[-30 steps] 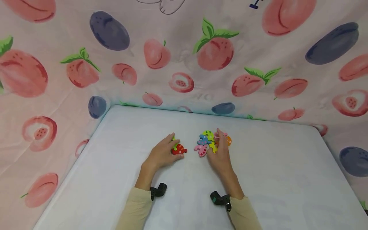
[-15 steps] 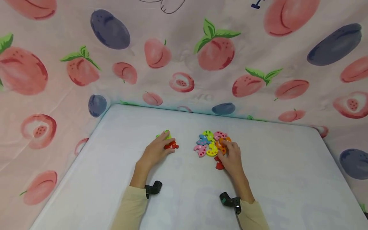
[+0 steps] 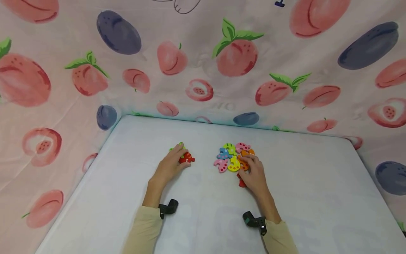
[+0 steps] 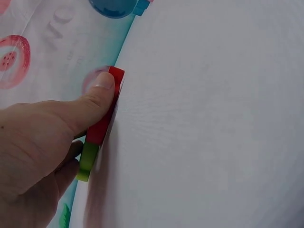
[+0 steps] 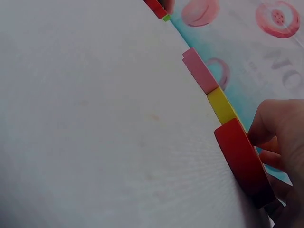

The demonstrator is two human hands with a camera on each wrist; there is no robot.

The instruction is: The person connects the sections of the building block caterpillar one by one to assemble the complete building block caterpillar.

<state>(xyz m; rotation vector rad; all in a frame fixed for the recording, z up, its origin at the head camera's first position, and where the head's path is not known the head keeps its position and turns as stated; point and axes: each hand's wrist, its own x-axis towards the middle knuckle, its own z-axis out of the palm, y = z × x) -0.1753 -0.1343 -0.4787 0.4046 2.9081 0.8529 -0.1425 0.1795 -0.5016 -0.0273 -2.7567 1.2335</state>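
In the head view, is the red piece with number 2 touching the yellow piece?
No, that red piece lies by the left hand, clearly apart from the yellow piece.

A plain white surface (image 3: 203,218) is carrying two groups of flat, colourful pieces. Toward the left, a red piece (image 3: 187,158) marked "2" is sitting against a green piece (image 4: 87,161), both partly covered. Right of them, well apart, a cluster is lying: a lime piece (image 3: 229,145) and a dotted rear pink piece (image 3: 243,147) are forming the far side, a blue piece (image 3: 223,153) is touching the lime one, and a front pink piece (image 3: 222,169), a yellow piece (image 3: 234,169) and an orange piece (image 3: 243,166) are lining the near side. Another red piece (image 3: 241,183) is showing nearest, partly hidden.
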